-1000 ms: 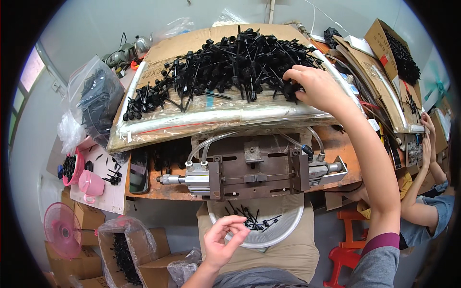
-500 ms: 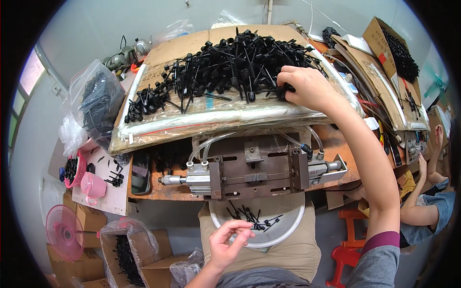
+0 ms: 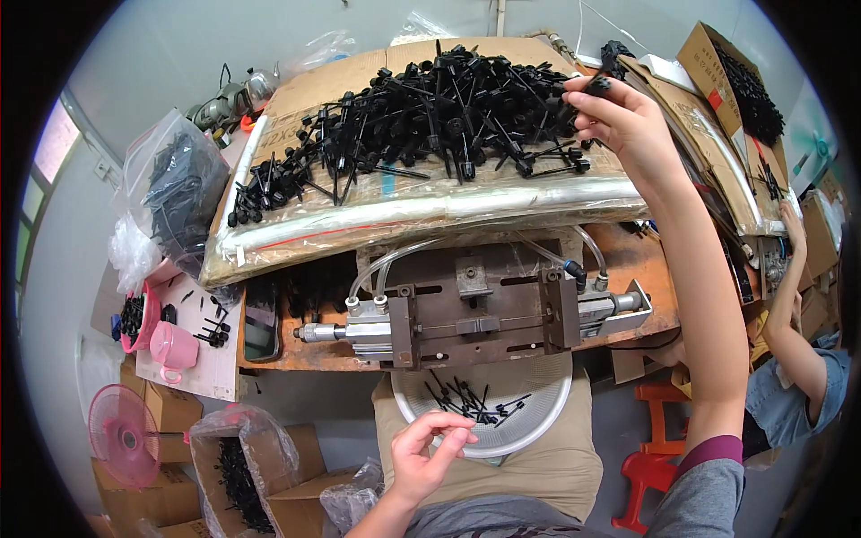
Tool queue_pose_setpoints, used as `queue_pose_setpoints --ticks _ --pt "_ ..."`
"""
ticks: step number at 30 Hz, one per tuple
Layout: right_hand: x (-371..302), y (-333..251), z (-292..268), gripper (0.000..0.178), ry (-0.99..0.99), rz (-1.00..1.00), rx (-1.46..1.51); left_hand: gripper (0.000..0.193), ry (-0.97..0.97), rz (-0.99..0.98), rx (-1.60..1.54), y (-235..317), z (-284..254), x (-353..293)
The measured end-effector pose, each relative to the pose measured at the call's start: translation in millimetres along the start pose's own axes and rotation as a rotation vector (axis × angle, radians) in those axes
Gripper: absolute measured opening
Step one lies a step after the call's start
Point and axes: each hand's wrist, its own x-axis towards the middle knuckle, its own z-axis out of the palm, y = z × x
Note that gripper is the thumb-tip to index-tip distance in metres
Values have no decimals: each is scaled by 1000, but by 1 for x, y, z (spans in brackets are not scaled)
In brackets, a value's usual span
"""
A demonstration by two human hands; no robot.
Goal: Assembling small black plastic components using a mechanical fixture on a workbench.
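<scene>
At the right end of a heap of black plastic parts with thin stems (image 3: 453, 112), my right hand (image 3: 628, 121) is raised, its fingers closed on a dark part from the heap. The heap lies on a cardboard sheet (image 3: 296, 106) with a padded white front edge. My left hand (image 3: 426, 453) hovers over the near side of a white basin (image 3: 549, 408) on my lap. Its fingers are curled with thumb and fingertips close together; what they hold, if anything, is too small to make out. Several black stemmed parts (image 3: 475, 402) lie in the basin.
A brown metal fixture with air cylinders (image 3: 475, 314) sits between the heap and the basin. At left are a clear bag (image 3: 184, 179), a pink mug (image 3: 175, 348) and a pink fan (image 3: 121, 435). A red stool (image 3: 641, 484) and another person's arm (image 3: 785, 305) are at right.
My right hand has moved up and to the right from the heap's front edge, leaving a few parts there. My left hand has stayed put. The other person's arm at right has shifted.
</scene>
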Motion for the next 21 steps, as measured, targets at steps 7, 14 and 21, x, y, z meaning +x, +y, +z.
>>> queue_pose_setpoints --ticks 7,14,21 --pt "-21 7 3 19 80 42 289 9 -20 94 46 10 6 9" --pt "-96 -7 38 22 -127 239 273 20 23 578 556 39 9 43" --pt "-183 8 67 19 -350 611 371 44 11 666 705 54 26 62"
